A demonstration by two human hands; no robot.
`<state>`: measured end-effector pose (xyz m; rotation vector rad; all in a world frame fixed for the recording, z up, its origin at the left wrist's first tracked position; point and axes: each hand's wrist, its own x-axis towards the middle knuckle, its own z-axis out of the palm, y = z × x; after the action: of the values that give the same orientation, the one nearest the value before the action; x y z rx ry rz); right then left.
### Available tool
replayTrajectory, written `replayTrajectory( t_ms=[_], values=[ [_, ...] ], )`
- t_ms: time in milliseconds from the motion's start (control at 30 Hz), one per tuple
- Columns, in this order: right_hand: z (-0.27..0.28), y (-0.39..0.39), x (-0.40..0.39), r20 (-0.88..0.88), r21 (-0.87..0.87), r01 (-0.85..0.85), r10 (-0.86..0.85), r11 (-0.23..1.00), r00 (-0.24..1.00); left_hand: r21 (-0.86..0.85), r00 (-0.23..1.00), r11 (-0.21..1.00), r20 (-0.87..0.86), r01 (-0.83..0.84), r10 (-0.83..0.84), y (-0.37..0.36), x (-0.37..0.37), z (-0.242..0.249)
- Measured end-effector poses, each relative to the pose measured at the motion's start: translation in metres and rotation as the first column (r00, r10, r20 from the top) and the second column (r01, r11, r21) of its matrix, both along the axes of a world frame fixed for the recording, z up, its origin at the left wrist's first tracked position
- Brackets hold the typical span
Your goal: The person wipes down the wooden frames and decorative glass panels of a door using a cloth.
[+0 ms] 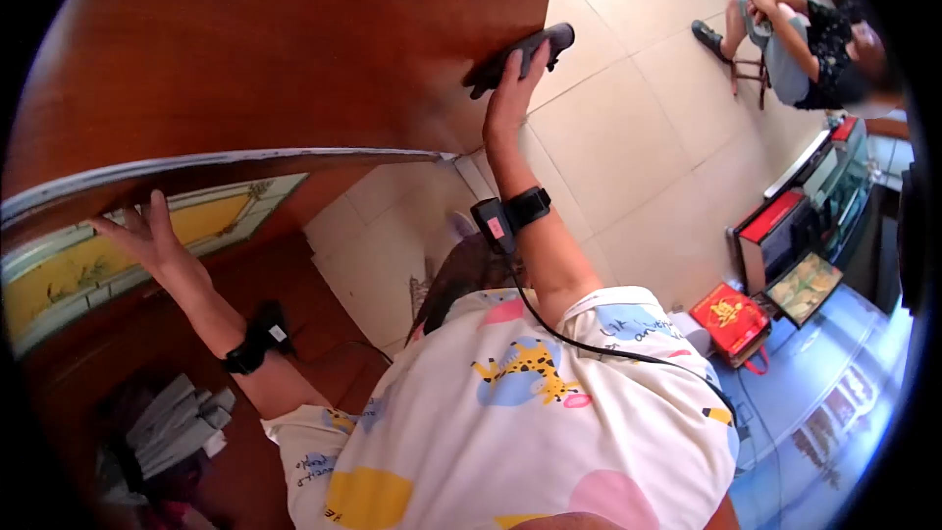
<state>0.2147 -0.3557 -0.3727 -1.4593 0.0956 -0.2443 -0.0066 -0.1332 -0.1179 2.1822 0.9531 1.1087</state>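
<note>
My right hand [515, 93] grips a dark grey, elongated object [520, 57] at the right edge of a large reddish-brown wooden panel [294, 49]. Fingertips lie over the object's near side; I cannot tell what it is. Lower on the left, my left hand [149, 238] reaches up with fingers spread, its fingertips at the shadowed underside of the panel's pale edge strip [235, 156]. Behind that hand shows a yellow decorated panel [196, 226] in a pale frame. Each forearm wears a black strapped device, and a cable runs from the right one.
A seated person [795, 44] is at the upper right, on a small stool over the pale tiled floor [628, 128]. A red gift bag [729, 319] and a framed picture [805, 287] stand by a bluish glossy surface [785, 402]. Grey folded items [177, 427] lie lower left.
</note>
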Motion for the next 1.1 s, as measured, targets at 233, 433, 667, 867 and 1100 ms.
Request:
replayTrajectory(
  t_ms=[233, 433, 667, 867, 1100],
  values=[
    [0.172, -0.023, 0.035, 0.503, 0.053, -0.137, 0.093, 0.989, 0.860, 0.023, 1.000, 1.000, 0.016, 0.010, -0.011, -0.012, 0.002, -0.003],
    [0.087, -0.024, 0.054, 0.487, 0.043, -0.127, 0.090, 0.991, 0.869, 0.026, 0.999, 0.999, 0.000, -0.035, 0.035, -0.012, -0.003, -0.005],
    [-0.078, -0.018, 0.041, -0.011, 0.181, -0.053, 0.056, 0.982, 0.998, 0.063, 0.999, 0.997, 0.029, 0.044, -0.046, -0.013, -0.002, -0.008],
    [-0.067, 0.018, 0.007, -0.298, 0.733, 0.032, 0.279, 0.680, 0.913, 0.087, 0.972, 0.986, 0.174, 0.144, -0.158, 0.006, 0.000, -0.017],
    [0.085, 0.097, -0.109, 0.205, -0.010, 0.009, -0.007, 1.000, 0.979, 0.134, 0.981, 0.984, 0.143, 0.116, -0.135, -0.020, 0.011, -0.011]
  ],
)
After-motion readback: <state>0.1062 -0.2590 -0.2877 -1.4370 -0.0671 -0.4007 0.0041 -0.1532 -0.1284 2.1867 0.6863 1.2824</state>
